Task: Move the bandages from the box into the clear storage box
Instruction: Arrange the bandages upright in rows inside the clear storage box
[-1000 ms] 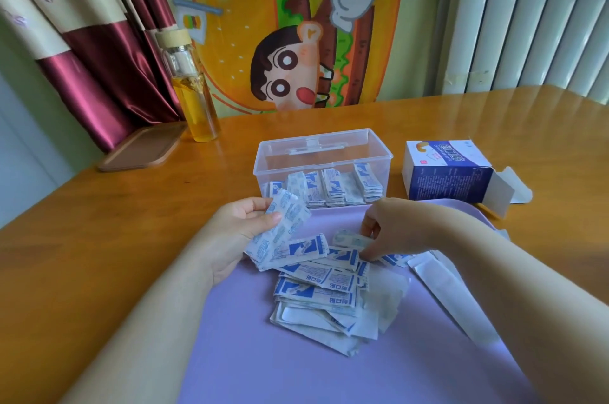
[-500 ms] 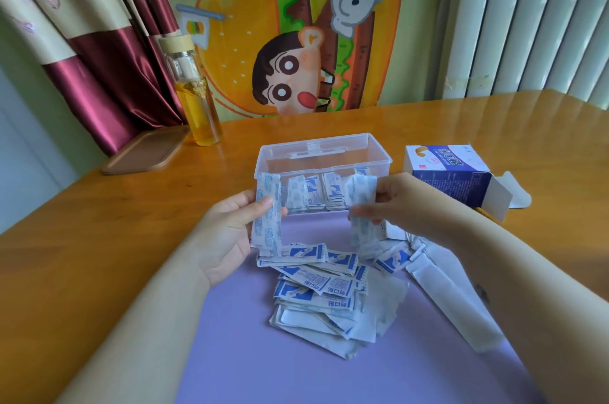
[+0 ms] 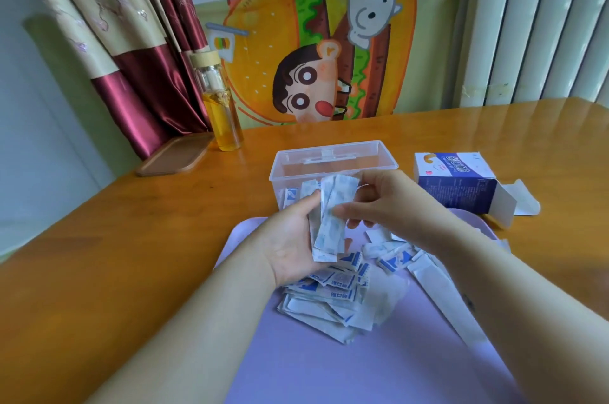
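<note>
A small stack of white-and-blue wrapped bandages (image 3: 331, 222) stands upright in my left hand (image 3: 293, 242), which holds it from the left with the palm up. My right hand (image 3: 379, 202) pinches the same stack from the right. Both hands hover just in front of the clear storage box (image 3: 333, 161), which holds several bandages along its front wall. A loose pile of bandages (image 3: 336, 294) lies on the purple mat (image 3: 329, 364) below my hands. The blue and white bandage box (image 3: 456, 182) lies open on its side to the right.
A glass bottle of yellow liquid (image 3: 220, 106) and a wooden tray (image 3: 174, 158) stand at the back left of the wooden table (image 3: 131, 238). A long white strip (image 3: 438, 301) lies on the mat's right side. A cartoon cushion leans behind the table.
My hands, each holding bandages apart, have come together in front of the clear box, joining the bandages into one stack held by both.
</note>
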